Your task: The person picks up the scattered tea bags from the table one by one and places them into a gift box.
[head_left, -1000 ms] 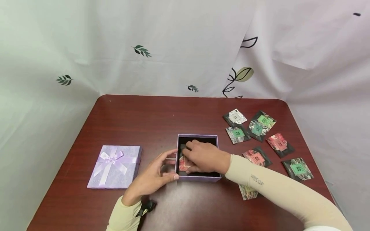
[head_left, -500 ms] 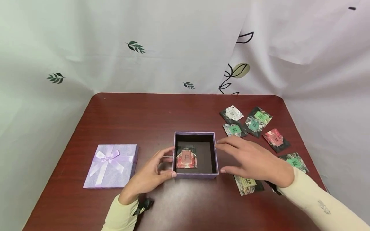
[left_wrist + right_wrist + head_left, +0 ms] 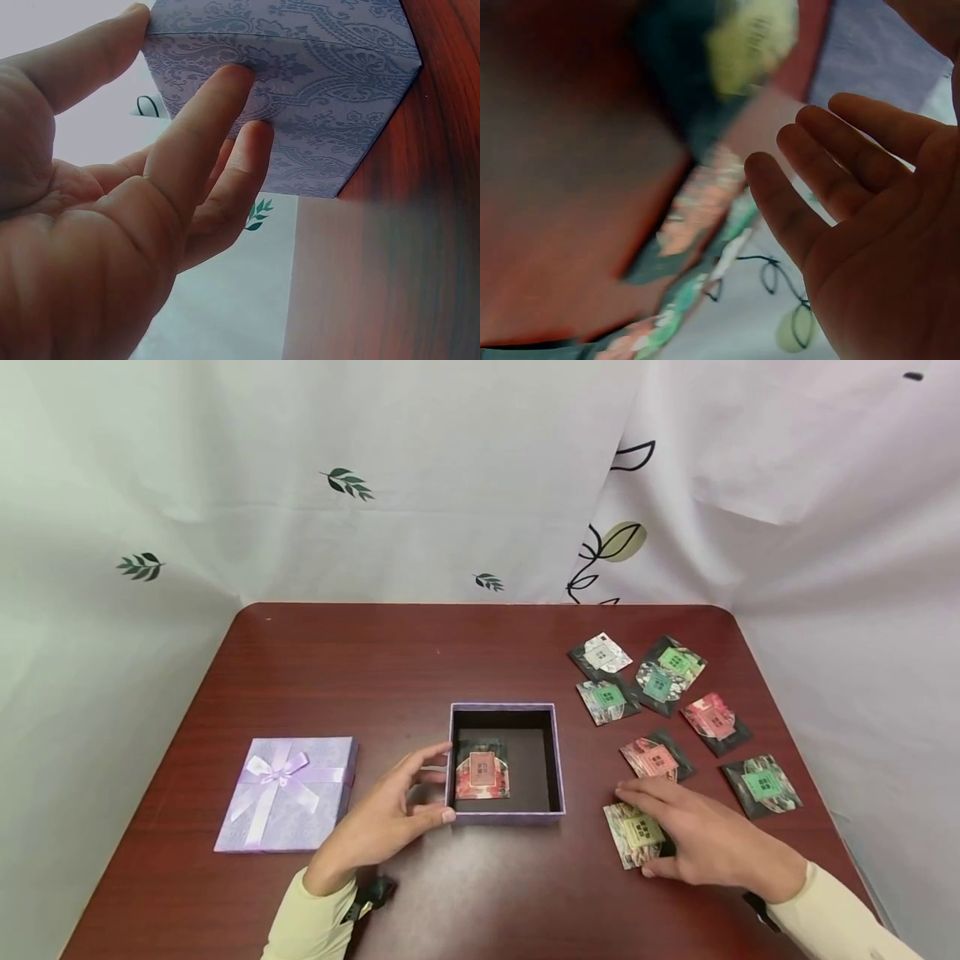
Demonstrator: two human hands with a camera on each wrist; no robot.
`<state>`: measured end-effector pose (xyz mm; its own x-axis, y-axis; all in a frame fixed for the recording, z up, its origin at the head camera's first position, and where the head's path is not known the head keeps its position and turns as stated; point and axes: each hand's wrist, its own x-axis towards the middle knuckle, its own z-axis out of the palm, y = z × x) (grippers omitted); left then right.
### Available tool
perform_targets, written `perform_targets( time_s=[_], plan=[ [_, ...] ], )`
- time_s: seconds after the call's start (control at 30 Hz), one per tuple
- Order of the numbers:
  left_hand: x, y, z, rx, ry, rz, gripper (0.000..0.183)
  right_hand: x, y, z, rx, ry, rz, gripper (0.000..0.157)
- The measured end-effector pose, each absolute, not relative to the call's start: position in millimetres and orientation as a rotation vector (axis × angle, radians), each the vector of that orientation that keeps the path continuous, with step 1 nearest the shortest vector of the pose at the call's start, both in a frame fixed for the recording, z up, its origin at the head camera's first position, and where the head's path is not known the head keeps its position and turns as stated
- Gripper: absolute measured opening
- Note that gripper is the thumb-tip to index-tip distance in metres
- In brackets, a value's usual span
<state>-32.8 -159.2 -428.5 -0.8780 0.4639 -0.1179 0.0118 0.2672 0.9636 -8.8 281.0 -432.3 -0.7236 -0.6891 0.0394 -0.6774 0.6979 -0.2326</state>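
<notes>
A purple patterned gift box (image 3: 510,819) stands lidless on the table, its inside dark. Inside, against the left wall, lies a flat sachet with a red label (image 3: 482,777). My left hand (image 3: 390,820) rests its thumb and fingertips against the box's left side; in the left wrist view the fingers lie loosely along the patterned wall (image 3: 322,112). My right hand (image 3: 708,835) hovers over a sachet with a yellow label (image 3: 633,833), covering its right part. In the right wrist view its extended fingers (image 3: 780,202) hold nothing, and the yellow-label sachet appears blurred beside them.
A purple lid with a ribbon bow (image 3: 292,793) sits on the table at left. Several more sachets lie at right, including a red one (image 3: 657,760) just beyond my right hand, a green one (image 3: 761,785) and a white one (image 3: 602,656). A white curtain (image 3: 420,485) hangs behind.
My right hand has come out of the box, leaving the red sachet in it, and has moved right and toward me to the yellow-label sachet. My left hand stays at the box.
</notes>
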Motion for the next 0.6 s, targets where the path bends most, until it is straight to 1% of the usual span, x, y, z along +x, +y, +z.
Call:
perform_targets(
  time_s=[0.2,0.47,0.6],
  plan=[
    [-32.5,-158.3,-428.3,0.451,2.167,1.647,0.085,-3.7,289.7,-446.9,-1.155,2.834,-0.290,0.088],
    [-31.4,-158.0,-428.2,0.458,2.174,1.646,0.086,-2.7,291.4,-453.8,-1.247,2.850,-0.304,0.081],
    [-31.8,-158.1,-430.1,0.470,2.181,1.650,0.084,-2.8,291.6,-455.0,-1.258,2.856,-0.312,0.080]
  ],
)
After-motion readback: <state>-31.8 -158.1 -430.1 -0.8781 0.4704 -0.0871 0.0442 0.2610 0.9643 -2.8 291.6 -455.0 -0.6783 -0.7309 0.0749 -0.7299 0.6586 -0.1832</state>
